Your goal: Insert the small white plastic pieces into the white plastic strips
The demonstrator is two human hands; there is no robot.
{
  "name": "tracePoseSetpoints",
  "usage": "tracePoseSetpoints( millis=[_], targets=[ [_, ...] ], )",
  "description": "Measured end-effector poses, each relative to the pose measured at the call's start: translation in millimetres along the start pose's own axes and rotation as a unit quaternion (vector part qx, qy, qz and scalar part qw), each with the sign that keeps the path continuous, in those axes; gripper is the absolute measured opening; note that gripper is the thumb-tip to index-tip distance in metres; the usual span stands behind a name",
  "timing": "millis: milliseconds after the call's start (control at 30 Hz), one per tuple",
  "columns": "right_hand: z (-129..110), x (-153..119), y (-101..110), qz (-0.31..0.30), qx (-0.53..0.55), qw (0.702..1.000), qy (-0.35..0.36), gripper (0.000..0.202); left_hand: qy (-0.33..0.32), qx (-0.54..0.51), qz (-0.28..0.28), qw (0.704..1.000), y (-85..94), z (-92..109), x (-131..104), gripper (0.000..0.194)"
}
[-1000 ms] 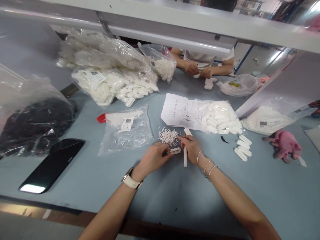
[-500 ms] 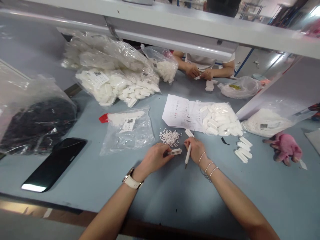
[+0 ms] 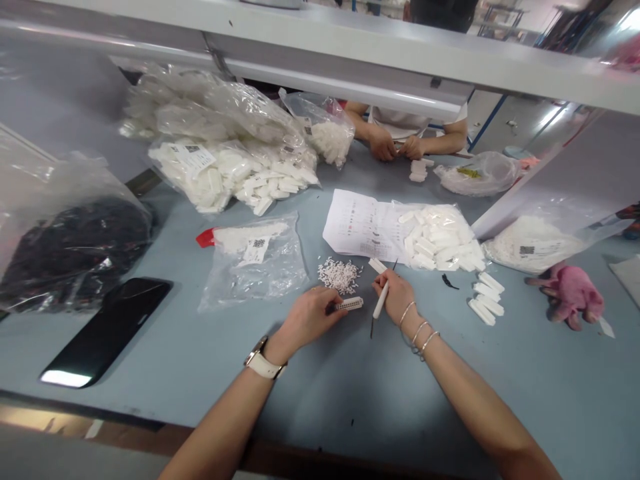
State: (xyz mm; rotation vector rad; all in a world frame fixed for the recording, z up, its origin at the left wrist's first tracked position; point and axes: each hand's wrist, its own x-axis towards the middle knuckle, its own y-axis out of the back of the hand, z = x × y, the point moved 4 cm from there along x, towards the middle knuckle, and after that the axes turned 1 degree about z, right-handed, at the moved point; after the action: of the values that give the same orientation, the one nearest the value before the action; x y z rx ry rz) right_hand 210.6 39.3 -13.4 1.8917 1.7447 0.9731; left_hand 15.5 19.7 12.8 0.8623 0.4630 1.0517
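Note:
My left hand (image 3: 313,313) grips a small white connector housing (image 3: 350,304) with rows of holes; its left end is hidden by the fingers. Just right of it, my right hand (image 3: 395,293) is closed around a thin white pen-like tool (image 3: 381,301) with dark metal tips at both ends. The tool slants, its lower tip apart from the housing. Above the housing lies a heap of tiny white pegs (image 3: 339,275). A white plastic piece (image 3: 377,265) sits beside my right fingers, partly behind them.
Loose white pieces (image 3: 487,299) lie to the right, near a pink plush toy (image 3: 575,293). Behind are a printed sheet (image 3: 350,220) and a bag of white parts (image 3: 440,237). Flat bag (image 3: 255,260) and black phone (image 3: 107,333) lie left. A co-worker's hands (image 3: 397,145) show across the table.
My right hand has shifted slightly right, and the tool is more slanted, its upper tip leaning further right. My left hand stays in place on the housing. The co-worker's hands have moved slightly.

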Motion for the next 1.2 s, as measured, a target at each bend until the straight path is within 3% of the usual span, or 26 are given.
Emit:
tracePoseSetpoints(
  millis=[167, 300, 567, 1067, 1200],
  targets=[
    [0.4, 0.1, 2.2, 0.003, 0.021, 1.0, -0.016, 0.016, 0.008, -0.002, -0.004, 1.0, -0.2, -0.3, -0.3, 0.01],
    [-4.8, -2.9, 3.5, 0.027, 0.127, 0.991, -0.027, 0.022, 0.01, -0.003, 0.007, 1.0, -1.2, -1.6, -0.6, 0.009],
    [-16.4, -7.4, 0.1, -0.036, 0.286, 0.956, -0.059, 0.034, 0.006, -0.024, 0.024, 0.999, -1.5, -2.2, -1.1, 0.008],
    [-30.4, -18.3, -9.3, -0.082, 0.33, 0.939, -0.05, 0.032, 0.041, -0.061, 0.009, 0.997, -5.8, -1.2, -1.5, 0.014],
    [-41.7, -23.8, -8.9, -0.086, 0.302, 0.949, -0.022, 0.03, 0.052, -0.076, 0.016, 0.996, -8.5, -0.6, -1.4, 0.018]
  ],
)
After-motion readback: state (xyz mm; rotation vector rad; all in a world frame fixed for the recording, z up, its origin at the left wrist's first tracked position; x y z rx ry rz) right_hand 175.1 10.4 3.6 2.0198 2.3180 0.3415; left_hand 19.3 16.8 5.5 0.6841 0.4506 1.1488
